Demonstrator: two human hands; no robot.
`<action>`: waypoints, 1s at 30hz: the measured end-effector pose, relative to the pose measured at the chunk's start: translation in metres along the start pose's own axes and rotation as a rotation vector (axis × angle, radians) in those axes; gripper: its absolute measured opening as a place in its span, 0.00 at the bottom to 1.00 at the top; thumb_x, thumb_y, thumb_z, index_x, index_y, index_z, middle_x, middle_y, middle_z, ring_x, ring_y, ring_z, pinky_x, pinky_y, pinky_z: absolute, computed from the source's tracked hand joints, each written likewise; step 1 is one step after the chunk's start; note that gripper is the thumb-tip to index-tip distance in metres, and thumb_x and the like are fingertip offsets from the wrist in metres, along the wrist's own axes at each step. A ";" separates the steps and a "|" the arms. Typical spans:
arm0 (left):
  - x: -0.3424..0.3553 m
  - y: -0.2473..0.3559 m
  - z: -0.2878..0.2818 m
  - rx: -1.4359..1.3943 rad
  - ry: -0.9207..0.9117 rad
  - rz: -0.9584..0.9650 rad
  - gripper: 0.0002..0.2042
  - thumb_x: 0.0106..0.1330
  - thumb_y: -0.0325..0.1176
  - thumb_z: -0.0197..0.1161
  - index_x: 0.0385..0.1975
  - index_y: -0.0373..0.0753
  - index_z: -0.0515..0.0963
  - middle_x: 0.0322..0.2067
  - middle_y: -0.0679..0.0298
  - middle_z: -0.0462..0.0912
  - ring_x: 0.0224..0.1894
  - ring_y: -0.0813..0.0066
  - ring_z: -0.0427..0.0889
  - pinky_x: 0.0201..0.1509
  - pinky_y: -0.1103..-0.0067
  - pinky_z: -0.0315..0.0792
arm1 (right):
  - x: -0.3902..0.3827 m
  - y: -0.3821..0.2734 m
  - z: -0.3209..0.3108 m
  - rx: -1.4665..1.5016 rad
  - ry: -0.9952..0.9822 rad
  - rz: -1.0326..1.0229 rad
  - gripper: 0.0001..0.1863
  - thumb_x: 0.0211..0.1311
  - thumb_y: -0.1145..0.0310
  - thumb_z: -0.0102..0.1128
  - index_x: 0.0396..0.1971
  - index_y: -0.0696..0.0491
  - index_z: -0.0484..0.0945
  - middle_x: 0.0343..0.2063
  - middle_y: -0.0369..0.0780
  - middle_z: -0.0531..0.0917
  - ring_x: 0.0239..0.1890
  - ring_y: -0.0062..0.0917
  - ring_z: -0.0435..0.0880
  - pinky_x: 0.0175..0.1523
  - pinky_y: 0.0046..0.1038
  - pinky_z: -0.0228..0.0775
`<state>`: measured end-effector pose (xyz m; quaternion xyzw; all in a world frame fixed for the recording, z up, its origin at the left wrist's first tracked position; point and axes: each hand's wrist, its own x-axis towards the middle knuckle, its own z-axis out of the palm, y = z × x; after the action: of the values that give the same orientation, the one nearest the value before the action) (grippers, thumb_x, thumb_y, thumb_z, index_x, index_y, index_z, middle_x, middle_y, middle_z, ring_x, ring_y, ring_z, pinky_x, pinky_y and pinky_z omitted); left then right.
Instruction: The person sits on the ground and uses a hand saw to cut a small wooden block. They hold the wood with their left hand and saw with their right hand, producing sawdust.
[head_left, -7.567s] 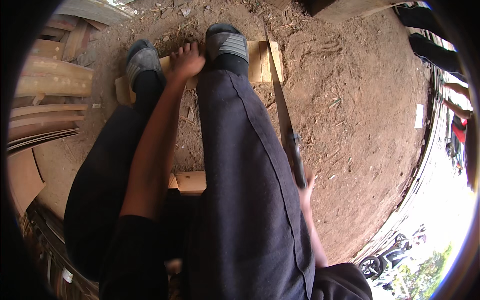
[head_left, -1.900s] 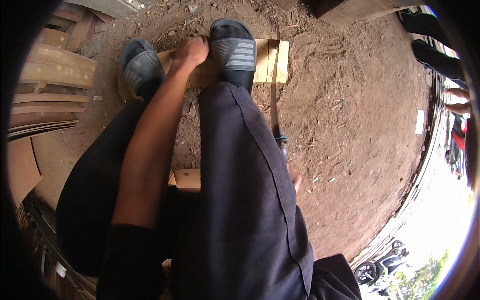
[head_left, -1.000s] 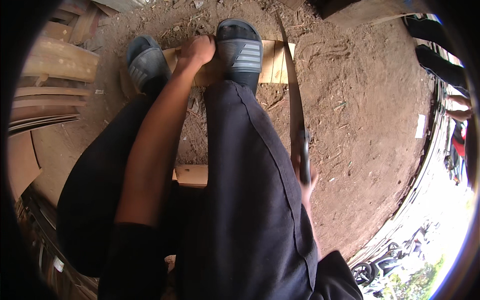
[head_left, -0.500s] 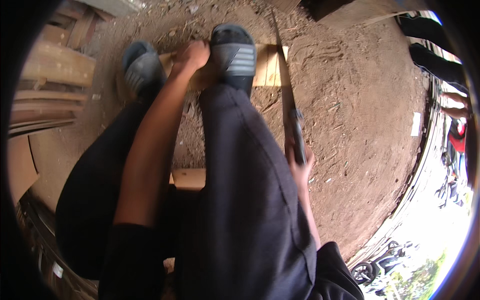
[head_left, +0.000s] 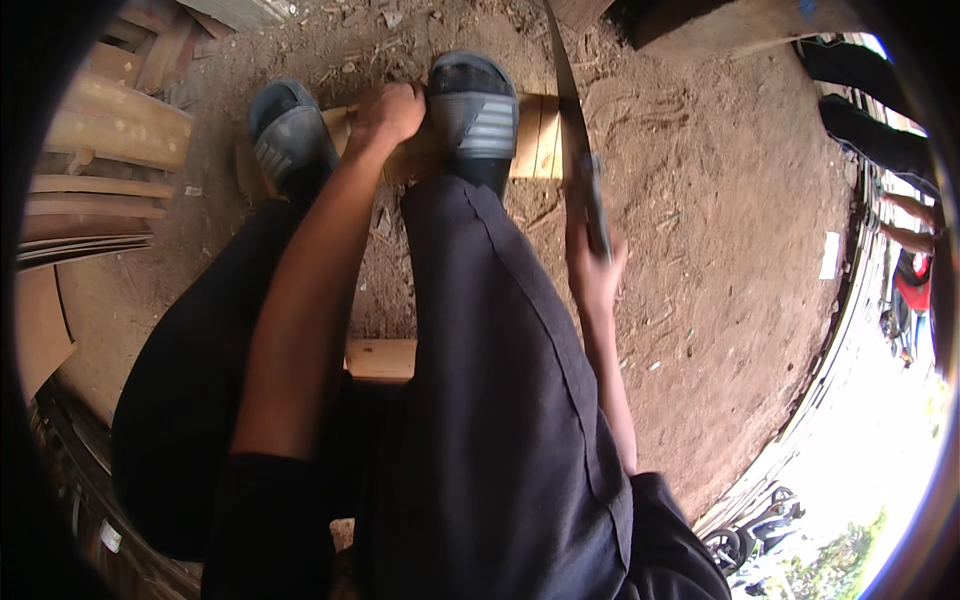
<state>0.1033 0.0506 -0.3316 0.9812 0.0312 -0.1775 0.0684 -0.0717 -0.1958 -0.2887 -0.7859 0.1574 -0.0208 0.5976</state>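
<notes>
My right hand (head_left: 597, 262) is closed round the dark handle of a handsaw (head_left: 570, 100). The long blade points away from me and crosses a pale wooden board (head_left: 538, 150) near its right end. Pencil-like lines run across that end of the board. Between my two sandalled feet, my left hand (head_left: 393, 112) is closed on the board, its fingertips hidden. My right sandal (head_left: 474, 125) presses on the board beside the cut end, and my left sandal (head_left: 290, 135) rests at its left part.
Dirt ground (head_left: 720, 240) with wood shavings lies all round. Stacked planks (head_left: 105, 130) stand at the left, and a timber beam (head_left: 740, 35) at the far right. Another person's dark-clothed legs (head_left: 865, 130) show at the right edge. A motorbike (head_left: 745, 535) stands outside, lower right.
My right hand has pushed the saw forward, away from me, so its handle is now closer to the board. My left hand and both feet stay almost where they were.
</notes>
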 end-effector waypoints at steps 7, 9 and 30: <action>-0.014 0.007 -0.007 -0.091 0.065 -0.098 0.22 0.63 0.43 0.37 0.36 0.37 0.77 0.42 0.51 0.76 0.46 0.54 0.74 0.51 0.67 0.67 | -0.150 -0.001 -0.071 -0.117 0.059 0.090 0.12 0.57 0.74 0.49 0.39 0.63 0.75 0.13 0.35 0.72 0.18 0.11 0.68 0.19 0.18 0.55; -0.011 0.002 -0.010 -0.078 0.048 -0.097 0.22 0.63 0.43 0.36 0.36 0.37 0.78 0.41 0.50 0.76 0.45 0.53 0.75 0.51 0.67 0.67 | -0.096 0.010 -0.052 -0.264 0.015 -0.129 0.11 0.59 0.68 0.50 0.32 0.62 0.75 0.14 0.36 0.72 0.16 0.15 0.69 0.19 0.20 0.58; 0.001 0.015 -0.002 -0.015 -0.016 0.001 0.21 0.63 0.42 0.36 0.38 0.36 0.77 0.42 0.50 0.76 0.46 0.52 0.74 0.51 0.66 0.67 | 0.041 0.005 -0.008 0.001 0.001 0.075 0.13 0.58 0.63 0.54 0.19 0.57 0.73 0.10 0.32 0.70 0.12 0.11 0.64 0.16 0.17 0.51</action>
<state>0.1066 0.0364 -0.3285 0.9792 0.0315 -0.1853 0.0760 -0.0357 -0.2153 -0.2978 -0.7791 0.1872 0.0011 0.5982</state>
